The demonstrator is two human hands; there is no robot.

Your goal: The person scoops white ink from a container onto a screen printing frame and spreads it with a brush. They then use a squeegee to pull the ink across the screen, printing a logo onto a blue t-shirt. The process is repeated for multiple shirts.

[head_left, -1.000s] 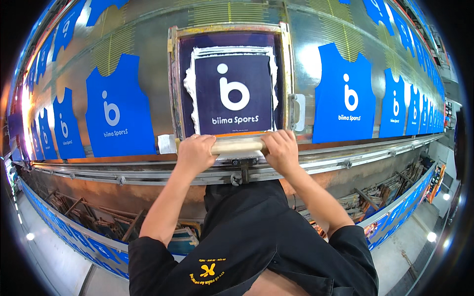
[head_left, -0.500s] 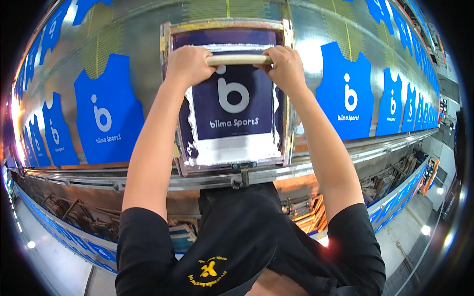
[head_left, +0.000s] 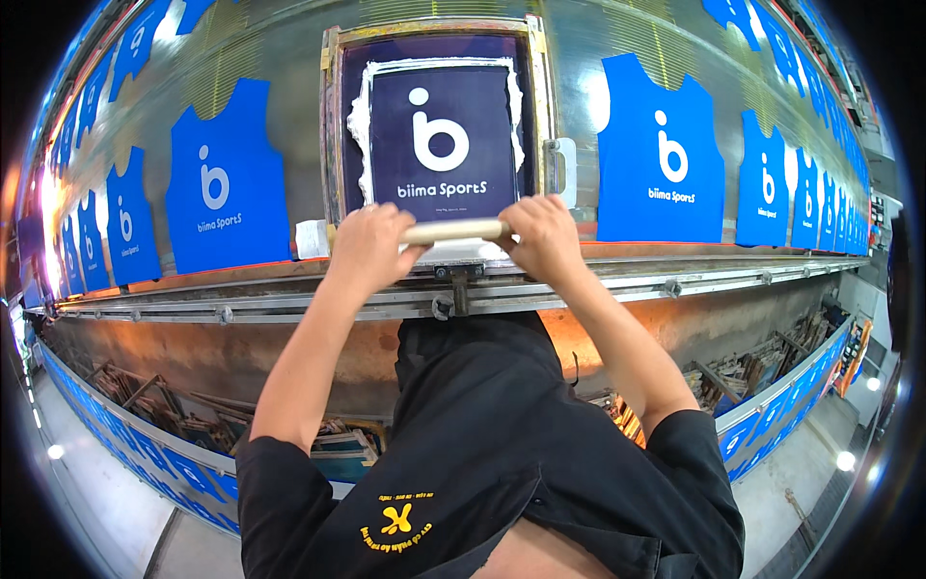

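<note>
My left hand [head_left: 374, 247] and my right hand [head_left: 543, 237] are closed around opposite ends of a squeegee [head_left: 455, 232] with a pale bar-shaped handle. The squeegee lies across the near end of a screen printing frame [head_left: 331, 125]. Inside the frame, a dark purple screen [head_left: 394, 145] carries a white rounded emblem with lettering below it. Thick white ink [head_left: 360, 125] borders the dark area on both sides and along the far edge. More white ink shows just on the near side of the squeegee. Its blade is hidden from view.
Blue sleeveless garment panels with white prints, such as one on the left [head_left: 231, 164] and one on the right [head_left: 690, 207], line the long table. A metal rail [head_left: 588, 287] runs along its near edge. Stacked frames [head_left: 164, 396] are stored below. A pale handle-like piece [head_left: 561, 174] adjoins the frame.
Both hands have drawn the squeegee from the far part of the screen toward me, to its near end. The emblem is now fully uncovered, and the view has shifted slightly.
</note>
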